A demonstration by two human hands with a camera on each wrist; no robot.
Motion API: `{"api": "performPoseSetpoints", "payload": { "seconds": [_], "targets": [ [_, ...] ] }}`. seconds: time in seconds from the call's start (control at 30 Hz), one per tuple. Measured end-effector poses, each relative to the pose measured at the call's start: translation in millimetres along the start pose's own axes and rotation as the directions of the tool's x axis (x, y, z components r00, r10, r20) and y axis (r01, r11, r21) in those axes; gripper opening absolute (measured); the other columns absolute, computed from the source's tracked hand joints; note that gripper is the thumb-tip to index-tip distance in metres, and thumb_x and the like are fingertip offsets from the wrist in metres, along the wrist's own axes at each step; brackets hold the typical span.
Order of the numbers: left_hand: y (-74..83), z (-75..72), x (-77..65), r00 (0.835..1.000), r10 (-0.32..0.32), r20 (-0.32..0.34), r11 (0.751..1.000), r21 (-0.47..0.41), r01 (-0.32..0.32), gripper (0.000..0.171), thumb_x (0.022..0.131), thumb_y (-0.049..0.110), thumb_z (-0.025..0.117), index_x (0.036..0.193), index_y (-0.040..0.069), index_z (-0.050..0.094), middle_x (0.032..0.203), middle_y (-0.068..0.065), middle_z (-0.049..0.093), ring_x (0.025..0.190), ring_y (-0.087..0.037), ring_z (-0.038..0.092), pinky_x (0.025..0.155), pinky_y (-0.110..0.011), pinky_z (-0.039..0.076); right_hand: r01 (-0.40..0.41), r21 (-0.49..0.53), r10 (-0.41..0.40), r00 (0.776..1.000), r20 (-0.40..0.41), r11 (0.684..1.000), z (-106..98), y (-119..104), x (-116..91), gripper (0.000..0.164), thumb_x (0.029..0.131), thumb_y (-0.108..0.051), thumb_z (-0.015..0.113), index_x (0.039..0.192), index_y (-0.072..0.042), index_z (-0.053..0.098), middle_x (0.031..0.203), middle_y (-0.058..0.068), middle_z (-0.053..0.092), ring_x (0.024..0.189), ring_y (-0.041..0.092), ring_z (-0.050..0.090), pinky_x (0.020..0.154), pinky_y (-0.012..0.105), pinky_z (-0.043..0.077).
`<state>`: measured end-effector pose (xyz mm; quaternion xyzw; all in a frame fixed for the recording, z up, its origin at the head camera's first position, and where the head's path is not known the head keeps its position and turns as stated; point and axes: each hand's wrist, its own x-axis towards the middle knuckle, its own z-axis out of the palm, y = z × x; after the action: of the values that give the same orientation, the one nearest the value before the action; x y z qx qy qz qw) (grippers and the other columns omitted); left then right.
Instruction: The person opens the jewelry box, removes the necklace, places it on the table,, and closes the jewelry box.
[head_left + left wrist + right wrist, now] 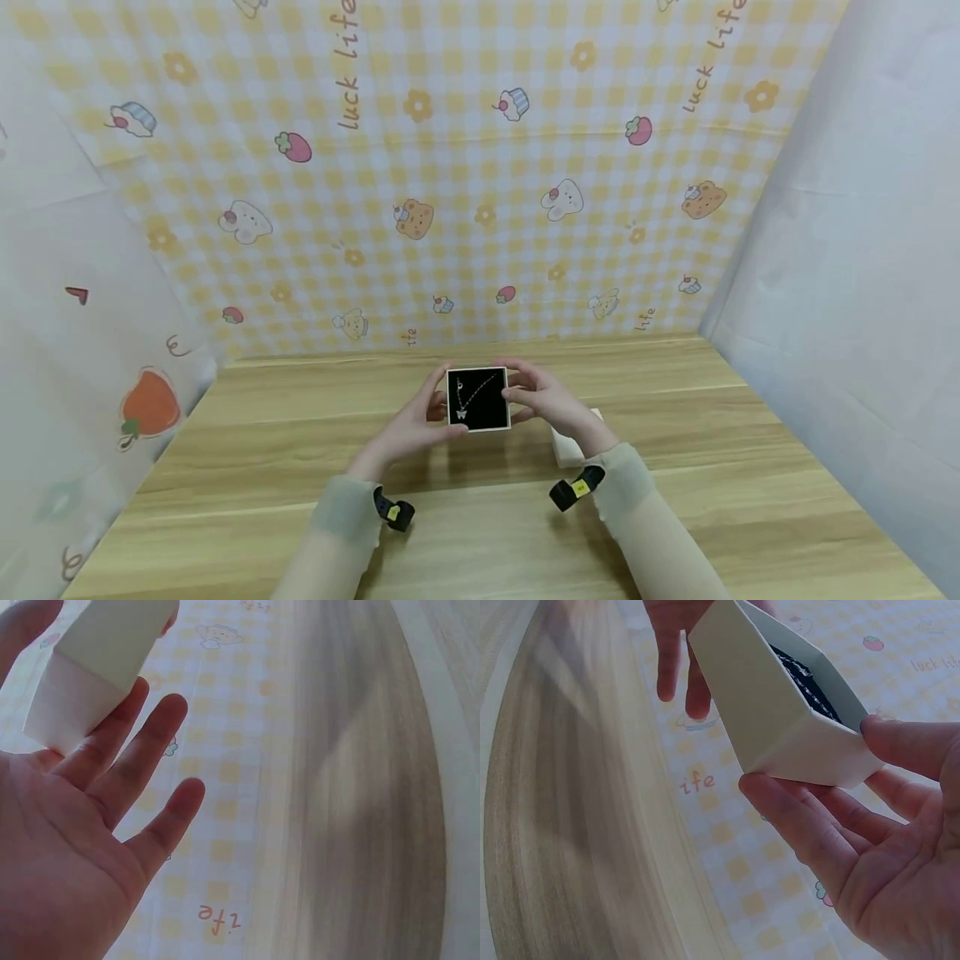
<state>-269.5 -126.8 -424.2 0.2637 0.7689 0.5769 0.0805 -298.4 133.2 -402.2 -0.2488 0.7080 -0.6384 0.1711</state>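
A small white jewelry box [492, 415], lidless and lined in black, is held up above the table, tilted so its inside faces the head camera. In it lies a silver necklace [461, 412] with what looks like a butterfly pendant. My left hand [409, 427] pinches the box's left side, and the left wrist view shows several of its fingers spread. From the right, my right hand [551, 402] grips the opposite side, thumb on the rim and fingers beneath in the right wrist view. Beneath the right wrist, a white box-like piece [567, 452] lies partly hidden on the table.
The wood-grain table [480, 533] runs back to a yellow checked cloth [480, 167] with cartoon prints. Pale sheets [862, 250] hang along both sides. Black wrist bands [395, 512] with cameras sit on both forearms.
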Motion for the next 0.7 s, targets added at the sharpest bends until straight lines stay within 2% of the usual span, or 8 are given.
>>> {"api": "performPoseSetpoints", "payload": {
  "seconds": [0.07, 0.17, 0.23, 0.3, 0.37, 0.47, 0.5, 0.7],
  "targets": [
    [0.0, 0.8, -0.6, 1.0, -0.001, 0.002, 1.0, -0.025, 0.001, 0.09, 0.09, 0.015, 0.07, 0.155, 0.028, 0.01, 0.126, -0.025, 0.056, 0.109, -0.033, 0.059, 0.096, -0.047, 0.046, 0.001, 0.001, -0.001, 1.0, 0.001, 1.0, 0.0, 1.8, -0.2, 0.053, 0.098, -0.011, 0.056, 0.147, -0.006, 0.036, 0.119, 0.021, 0.057, 0.101, 0.027, 0.061, 0.075, 0.047, 0.057],
    [-0.7, 2.3, -1.5, 1.0, -0.001, 0.002, 0.999, -0.046, 0.001, 0.082, 0.094, 0.014, 0.064, 0.156, 0.024, 0.01, 0.108, -0.017, 0.062, 0.095, -0.026, 0.062, 0.086, -0.039, 0.05, 0.0, 0.007, 0.0, 1.0, 0.003, 1.0, -0.3, 5.5, -1.2, 0.053, 0.099, -0.011, 0.056, 0.147, -0.006, 0.036, 0.12, 0.021, 0.056, 0.101, 0.027, 0.062, 0.075, 0.047, 0.057],
    [-2.0, 2.9, -1.8, 1.0, 0.009, -0.004, 1.0, -0.023, -0.009, 0.08, 0.096, 0.015, 0.062, 0.156, 0.02, 0.01, 0.094, -0.01, 0.059, 0.083, -0.022, 0.059, 0.079, -0.034, 0.05, -0.002, 0.008, 0.002, 1.0, 0.005, 1.0, -0.4, 7.7, -2.2, 0.052, 0.099, -0.011, 0.055, 0.147, -0.006, 0.036, 0.12, 0.021, 0.056, 0.102, 0.028, 0.062, 0.076, 0.047, 0.056],
    [1.8, 3.4, -2.7, 1.0, 0.0, -0.007, 1.0, -0.006, 0.0, 0.077, 0.097, 0.013, 0.059, 0.156, 0.016, 0.01, 0.087, -0.007, 0.056, 0.078, -0.022, 0.056, 0.076, -0.035, 0.049, -0.005, 0.004, 0.005, 1.0, 0.006, 1.0, -0.4, 9.0, -3.2, 0.052, 0.099, -0.011, 0.055, 0.147, -0.006, 0.037, 0.121, 0.022, 0.056, 0.102, 0.029, 0.062, 0.076, 0.048, 0.056],
    [0.9, 3.1, -2.0, 1.0, -0.001, 0.002, 1.0, -0.014, 0.002, 0.076, 0.097, 0.01, 0.058, 0.156, 0.013, 0.01, 0.084, -0.007, 0.054, 0.075, -0.021, 0.055, 0.075, -0.041, 0.051, -0.01, -0.002, 0.01, 1.0, 0.006, 1.0, -0.2, 9.8, -3.3, 0.051, 0.099, -0.012, 0.055, 0.146, -0.006, 0.038, 0.121, 0.021, 0.056, 0.103, 0.028, 0.061, 0.077, 0.048, 0.056],
    [0.9, 0.6, -1.1, 0.999, -0.034, 0.013, 0.999, -0.039, 0.035, 0.075, 0.097, 0.009, 0.058, 0.155, 0.012, 0.012, 0.09, -0.009, 0.056, 0.078, -0.024, 0.059, 0.076, -0.054, 0.053, -0.018, -0.012, 0.018, 1.0, 0.005, 1.0, 1.1, 9.9, -1.4, 0.051, 0.098, -0.012, 0.056, 0.146, -0.006, 0.039, 0.121, 0.022, 0.056, 0.103, 0.029, 0.061, 0.077, 0.048, 0.056],
    [-3.6, -1.2, -0.2, 0.999, -0.036, 0.016, 0.998, -0.043, 0.037, 0.074, 0.097, 0.011, 0.058, 0.155, 0.012, 0.012, 0.091, -0.01, 0.056, 0.078, -0.025, 0.06, 0.075, -0.057, 0.053, -0.022, -0.014, 0.022, 1.0, 0.002, 1.0, 1.8, 10.2, -0.1, 0.051, 0.098, -0.012, 0.057, 0.145, -0.007, 0.039, 0.12, 0.021, 0.056, 0.102, 0.028, 0.062, 0.077, 0.048, 0.056],
    [-4.1, -7.6, -1.6, 0.994, -0.104, 0.031, 0.993, -0.048, 0.106, 0.071, 0.098, 0.016, 0.057, 0.155, 0.012, 0.015, 0.097, -0.015, 0.056, 0.075, -0.026, 0.06, 0.072, -0.051, 0.055, -0.066, -0.01, 0.066, 0.998, 0.008, 0.998, 6.3, 15.0, 6.6, 0.051, 0.098, -0.01, 0.057, 0.145, -0.004, 0.039, 0.116, 0.018, 0.058, 0.098, 0.024, 0.062, 0.076, 0.047, 0.057]
  ]
}}
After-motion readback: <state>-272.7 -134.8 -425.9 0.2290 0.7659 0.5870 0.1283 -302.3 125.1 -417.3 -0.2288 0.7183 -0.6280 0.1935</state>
